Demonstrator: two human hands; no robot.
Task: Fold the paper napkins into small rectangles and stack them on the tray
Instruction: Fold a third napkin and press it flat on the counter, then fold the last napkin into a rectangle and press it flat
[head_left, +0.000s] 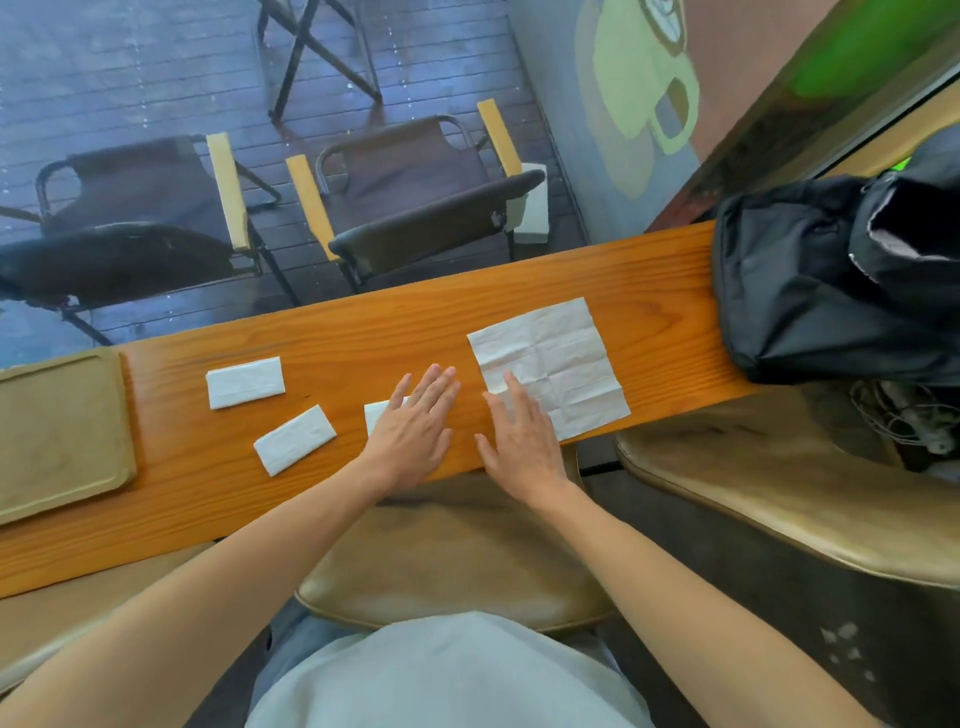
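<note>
An unfolded white paper napkin lies flat on the wooden counter, creased into a grid. My right hand rests open on its near left corner, fingers spread. My left hand lies flat and open over a folded napkin, most of it hidden under the palm. Two more folded napkin rectangles lie to the left, one farther back and one nearer and tilted. The tan tray sits at the counter's left end with nothing on it.
A black bag takes up the counter's right end. Stool seats are below the near edge. Behind the glass beyond the counter stand folding chairs on a deck.
</note>
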